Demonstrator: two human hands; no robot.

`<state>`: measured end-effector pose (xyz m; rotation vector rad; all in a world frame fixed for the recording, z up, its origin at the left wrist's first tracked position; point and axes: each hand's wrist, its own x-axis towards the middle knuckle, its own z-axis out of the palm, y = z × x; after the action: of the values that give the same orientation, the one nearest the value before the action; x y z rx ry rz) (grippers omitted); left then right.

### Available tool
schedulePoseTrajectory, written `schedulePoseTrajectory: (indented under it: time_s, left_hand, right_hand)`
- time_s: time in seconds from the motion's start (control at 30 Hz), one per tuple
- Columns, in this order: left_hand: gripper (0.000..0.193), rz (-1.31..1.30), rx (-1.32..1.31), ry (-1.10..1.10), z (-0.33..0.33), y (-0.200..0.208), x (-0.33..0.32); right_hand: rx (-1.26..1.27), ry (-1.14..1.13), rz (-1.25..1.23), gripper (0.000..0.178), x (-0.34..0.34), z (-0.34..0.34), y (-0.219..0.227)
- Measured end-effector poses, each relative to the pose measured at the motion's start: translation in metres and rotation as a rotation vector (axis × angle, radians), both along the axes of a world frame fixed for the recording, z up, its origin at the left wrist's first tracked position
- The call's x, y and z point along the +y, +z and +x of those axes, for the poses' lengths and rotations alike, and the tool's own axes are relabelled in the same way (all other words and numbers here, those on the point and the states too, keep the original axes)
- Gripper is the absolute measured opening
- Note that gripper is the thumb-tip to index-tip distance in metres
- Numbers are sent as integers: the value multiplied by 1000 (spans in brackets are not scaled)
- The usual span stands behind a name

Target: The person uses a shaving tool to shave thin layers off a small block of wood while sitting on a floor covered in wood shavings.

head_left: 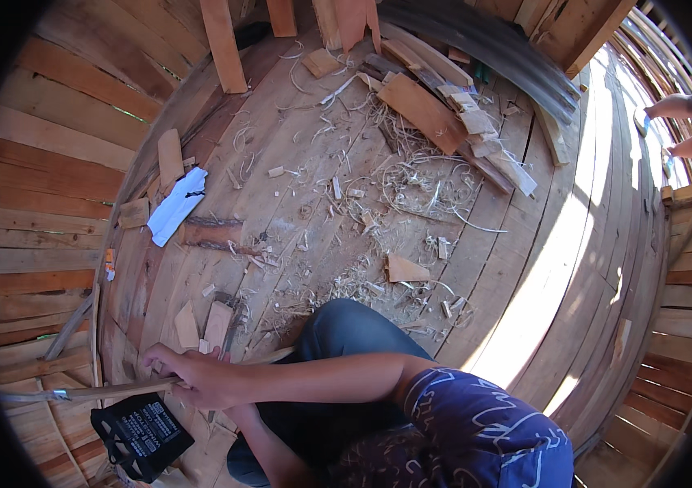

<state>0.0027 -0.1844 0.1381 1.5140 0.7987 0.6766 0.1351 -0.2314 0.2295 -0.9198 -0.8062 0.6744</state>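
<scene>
wood strip [114, 392], long and thin, sits low at the left of the view, crossing above a black printed box [143, 439] and running in under the right hand [195, 378]. right hand is closed around it, fingers curled, little gap visible. left forearm [269, 451] comes up from the lower edge, but the left hand is mostly hidden behind the right one; can't tell how far open it is or if it has hold of the strip too.

to handle it well: grip should be firm but not crushing, since a piece this slender probably flexes. best to support the far end, keep fingers off any sharp edge, and stroke along the grain for splinters' sake. the bent knee [358, 329] likely makes a handy brace; swinging the long end low could knock the box.

looks: dull brown, narrow, slightly bowed, though the lens may add to that. small pale bluish patch near the outer end. a lighter stretch shows past the hand beside the knee, seemingly the same piece; contact with the knee unclear. curly shavings [423, 183] litter the plank floor [517, 264].
</scene>
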Motion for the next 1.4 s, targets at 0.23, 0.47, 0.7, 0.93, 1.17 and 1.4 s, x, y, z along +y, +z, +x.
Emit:
schedulePoseTrajectory:
  time_s: [0.23,0.47,0.7,0.93,1.17,1.4]
  left_hand:
    - [36,-13,-289,84,41,62,-7]
    - [27,-99,-69,36,4,65,9]
    - [28,-68,-135,142,24,75,-20]
    - [31,70,-105,5,-7,70,0]
    - [25,-13,-96,55,3,67,-14]
    - [31,-13,-75,81,-2,55,-6]
  right_hand:
    - [-8,-558,4,52,-101,122,-30]
    - [-321,-1549,-988,34,-419,253,-176]
    - [-644,-1603,-1351,61,-465,320,-196]
    - [-516,-1666,-1286,39,-476,339,-206]
    - [-257,-1738,-1329,37,-489,347,-184]
    - [-255,-1578,-1563,34,-498,336,-191]
